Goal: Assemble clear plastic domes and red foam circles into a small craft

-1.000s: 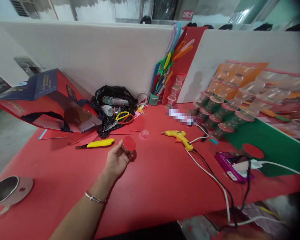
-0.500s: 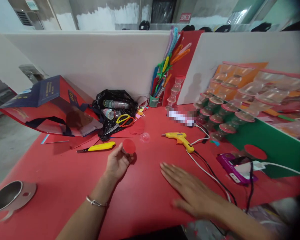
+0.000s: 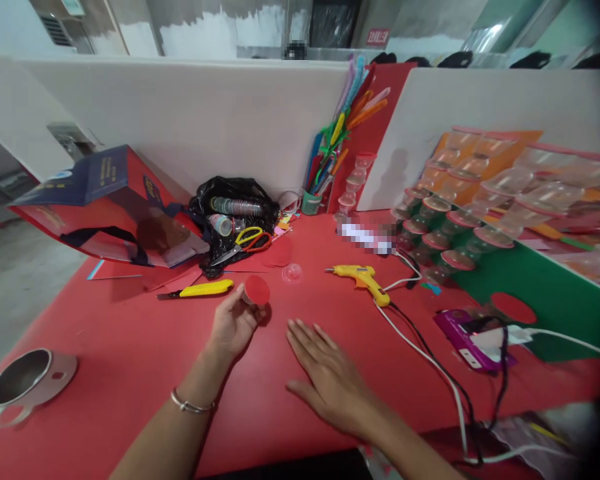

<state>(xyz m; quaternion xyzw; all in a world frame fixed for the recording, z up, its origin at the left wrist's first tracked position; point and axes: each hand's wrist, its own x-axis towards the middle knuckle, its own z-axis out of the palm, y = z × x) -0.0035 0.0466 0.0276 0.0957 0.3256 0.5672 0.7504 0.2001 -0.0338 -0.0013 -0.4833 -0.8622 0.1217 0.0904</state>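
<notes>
Between the fingers of my left hand [image 3: 234,325] is a small clear plastic cup with a red disc [image 3: 257,291] over its end, the disc turned toward me. My right hand [image 3: 325,373] hovers over or rests on the red tabletop, palm down, fingers stretched out, holding nothing. Beyond the hands lies a small clear plastic piece [image 3: 293,273], with red paper circles [image 3: 279,253] behind it. A yellow glue gun [image 3: 360,277] lies to the right, its nozzle pointing left. Left of my left hand is a yellow utility knife [image 3: 205,289] with its blade out.
Scissors [image 3: 245,243] lie against a black plastic bag [image 3: 240,190] of stacked cups. A gift bag [image 3: 110,213] and a mug [image 3: 30,380] stand left. Joined clear cups [image 3: 450,227] stand at right, near a purple power strip [image 3: 473,343] with trailing cables. A green pot [image 3: 311,202] holds pipe cleaners.
My right hand has moved left, closer to my left hand. The left hand keeps its hold on the cup. The whole view has shifted slightly.
</notes>
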